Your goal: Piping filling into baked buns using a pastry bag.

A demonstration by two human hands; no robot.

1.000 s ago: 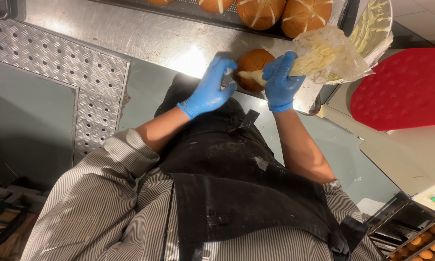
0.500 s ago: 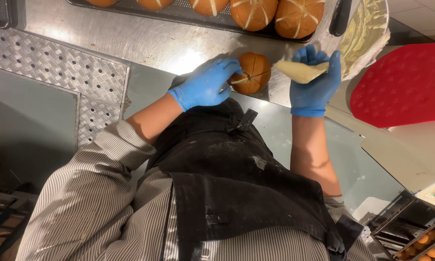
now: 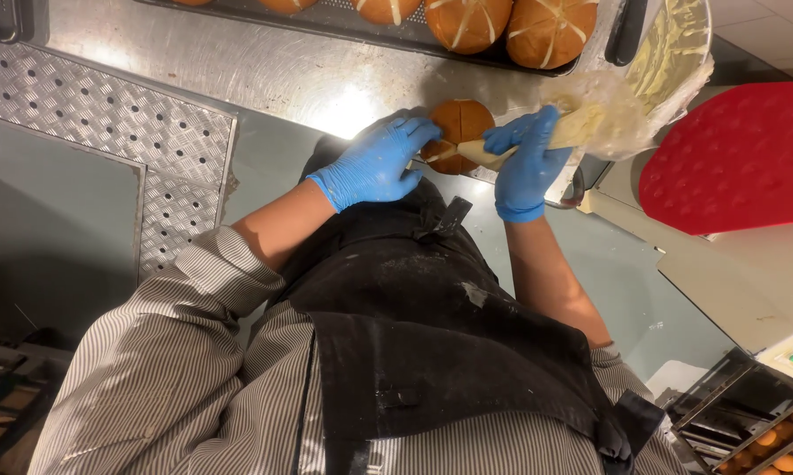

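The left hand (image 3: 374, 163), in a blue glove, cups a round brown bun (image 3: 460, 127) at the edge of the steel worktop (image 3: 264, 75). The right hand (image 3: 524, 167), also gloved, grips a clear piping bag (image 3: 590, 123) of pale cream, its tip touching the bun. Cross-marked buns (image 3: 511, 26) sit on a dark tray (image 3: 344, 22) beyond. A red perforated mat (image 3: 735, 154) lies to the right.

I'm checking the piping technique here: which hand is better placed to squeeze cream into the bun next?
Probably the right hand: it grips the piping bag, nozzle at the bun. The left hand steadies the bun.
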